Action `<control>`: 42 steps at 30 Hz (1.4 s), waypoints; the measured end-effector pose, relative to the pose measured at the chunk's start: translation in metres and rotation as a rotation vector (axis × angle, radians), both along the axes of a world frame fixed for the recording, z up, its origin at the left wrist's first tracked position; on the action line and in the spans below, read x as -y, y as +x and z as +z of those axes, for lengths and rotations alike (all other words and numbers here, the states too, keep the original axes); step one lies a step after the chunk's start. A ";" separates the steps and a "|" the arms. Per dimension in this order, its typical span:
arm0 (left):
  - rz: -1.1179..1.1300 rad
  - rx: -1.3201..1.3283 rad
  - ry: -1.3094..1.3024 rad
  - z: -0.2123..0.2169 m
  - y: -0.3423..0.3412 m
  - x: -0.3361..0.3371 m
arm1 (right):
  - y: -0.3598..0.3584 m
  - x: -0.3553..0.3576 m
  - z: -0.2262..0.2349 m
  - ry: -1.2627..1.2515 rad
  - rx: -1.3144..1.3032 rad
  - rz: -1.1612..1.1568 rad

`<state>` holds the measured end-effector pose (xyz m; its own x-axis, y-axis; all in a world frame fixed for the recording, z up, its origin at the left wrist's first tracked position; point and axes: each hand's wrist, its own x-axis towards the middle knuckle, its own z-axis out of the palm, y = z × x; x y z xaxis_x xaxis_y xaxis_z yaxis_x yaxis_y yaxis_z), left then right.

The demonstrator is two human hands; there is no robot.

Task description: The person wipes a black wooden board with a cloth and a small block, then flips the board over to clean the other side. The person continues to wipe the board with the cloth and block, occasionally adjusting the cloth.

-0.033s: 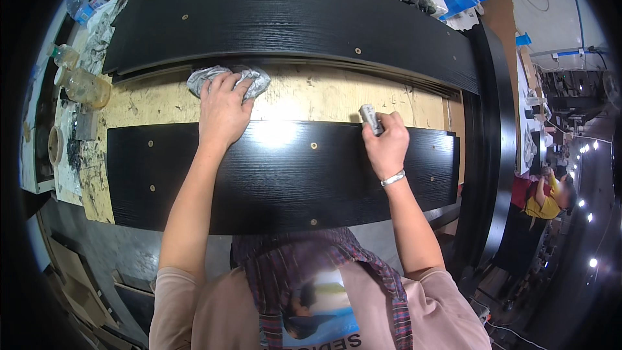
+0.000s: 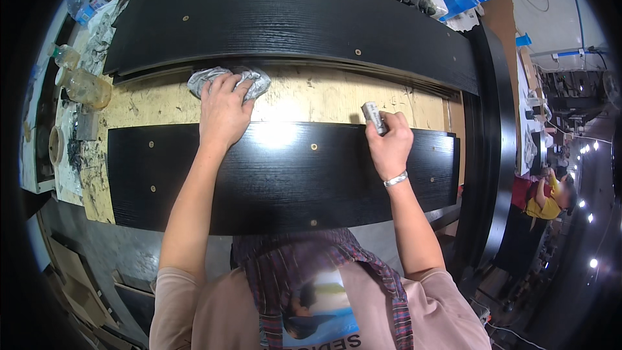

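Note:
My left hand rests with its fingers curled over a crumpled grey rag, on the bare wood between two sets of black boards. A small grey block with printed marks is pinched between the thumb and fingers of my right hand. That hand is over the far edge of the near black board, toward its right end. The board lies flat, has black wood grain and several small round metal-rimmed holes, and reflects a bright light. What kind of block it is I cannot make out.
Beyond lies a stack of black boards. Cloudy jars and a plastic bottle stand at the left. A blue bottle is at the far right. Tall black panels border the right side; a person sits beyond.
My right hand has shifted slightly to the right with the grey block, whose printed side shows more. My left hand and the rag stay in place.

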<state>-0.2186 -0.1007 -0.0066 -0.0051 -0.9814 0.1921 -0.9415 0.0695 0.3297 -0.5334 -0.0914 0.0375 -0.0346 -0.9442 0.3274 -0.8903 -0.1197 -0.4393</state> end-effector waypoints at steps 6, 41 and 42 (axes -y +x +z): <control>-0.042 -0.187 -0.192 -0.006 0.006 0.000 | 0.032 -0.009 0.028 0.374 0.963 0.127; 0.222 -0.274 -0.216 0.035 0.122 -0.143 | 0.262 0.069 -0.024 0.004 -0.255 0.995; 0.184 -0.286 -0.172 0.028 0.109 -0.139 | 0.250 0.076 -0.030 0.008 -0.258 1.019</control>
